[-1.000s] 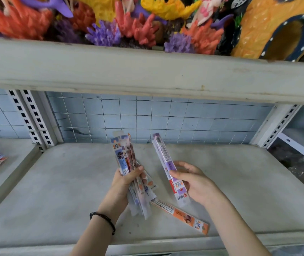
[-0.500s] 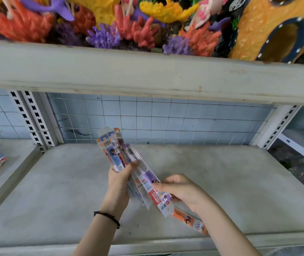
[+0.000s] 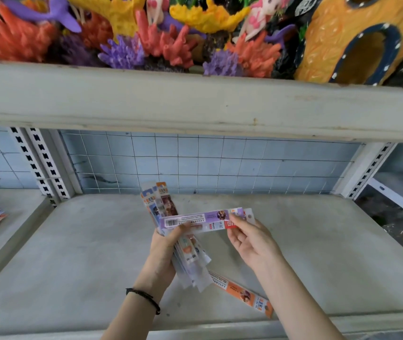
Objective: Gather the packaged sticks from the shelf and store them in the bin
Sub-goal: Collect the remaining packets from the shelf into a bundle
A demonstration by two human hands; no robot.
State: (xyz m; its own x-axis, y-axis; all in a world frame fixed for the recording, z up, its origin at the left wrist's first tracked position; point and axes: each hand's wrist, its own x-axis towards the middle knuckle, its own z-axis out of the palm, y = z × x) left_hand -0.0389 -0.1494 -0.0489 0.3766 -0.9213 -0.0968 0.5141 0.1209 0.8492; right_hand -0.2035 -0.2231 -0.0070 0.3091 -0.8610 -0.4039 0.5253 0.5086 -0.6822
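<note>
Grey shelf (image 3: 73, 266): left hand (image 3: 161, 253) grips a bundle of packaged sticks (image 3: 161, 204); right hand (image 3: 252, 241) pinches a purple packet (image 3: 203, 217) across it; orange packet (image 3: 244, 294) lies flat.

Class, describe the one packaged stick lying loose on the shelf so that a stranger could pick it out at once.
Start at the grey lower shelf under the coral ornaments. Near its front edge, just below the bundle in the left hand, lies the orange pack. It alone rests on the shelf unheld; the right hand pinches the purple pack.
</note>
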